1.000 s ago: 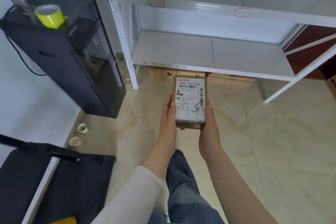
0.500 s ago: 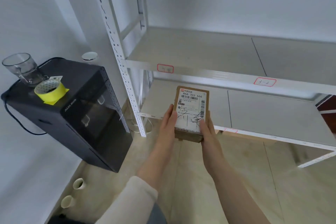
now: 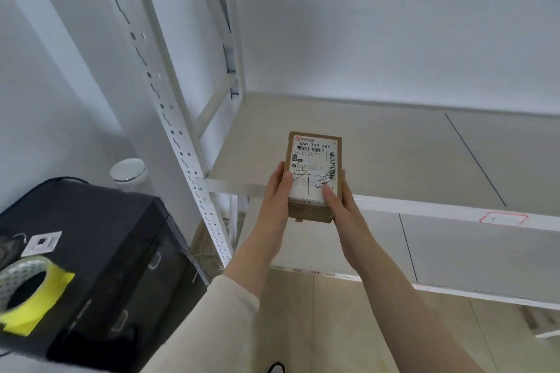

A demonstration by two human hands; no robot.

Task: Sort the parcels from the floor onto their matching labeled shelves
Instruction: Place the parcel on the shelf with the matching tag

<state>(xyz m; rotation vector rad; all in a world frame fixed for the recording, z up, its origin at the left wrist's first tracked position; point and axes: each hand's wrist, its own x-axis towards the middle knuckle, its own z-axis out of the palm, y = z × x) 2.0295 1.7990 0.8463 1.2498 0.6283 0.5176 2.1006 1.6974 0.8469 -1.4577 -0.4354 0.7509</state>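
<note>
**A:** Status on the sort?

**B:** One parcel (image 3: 313, 174) in hand, not placed yet. Small brown carton, white shipping label facing up, handwritten marks on it. Left hand (image 3: 277, 195) clamps its left side, right hand (image 3: 339, 206) clamps the right side, thumbs on top over the label. Both hands closed on it, nothing else held.

**A:** Where is it relative to the rack?

**B:** Raised in front of the upper shelf (image 3: 378, 145), the far end of the carton over the front lip, the near end out toward the person. Can't tell if the bottom touches the board. I'd call it hovering at the edge.

**A:** Shelf contents?

**B:** Nothing on the upper shelf ahead of the hands or to their right, as far as the view shows. Lower shelf (image 3: 348, 248) below the hands looks bare too. So from this view, zero parcels shelved.

**A:** Labels?

**B:** One red-outlined tag (image 3: 503, 218) on the front rail, well right of the right hand. Text unreadable. Any tag right behind the hands would be hidden.

**A:** So can you confirm it's the matching shelf?

**B:** No, can't verify that. Floor parcels aren't in view either, so the remaining count is unknown.

**A:** What's left?

**B:** Push this one in, release, then the rest.
</note>
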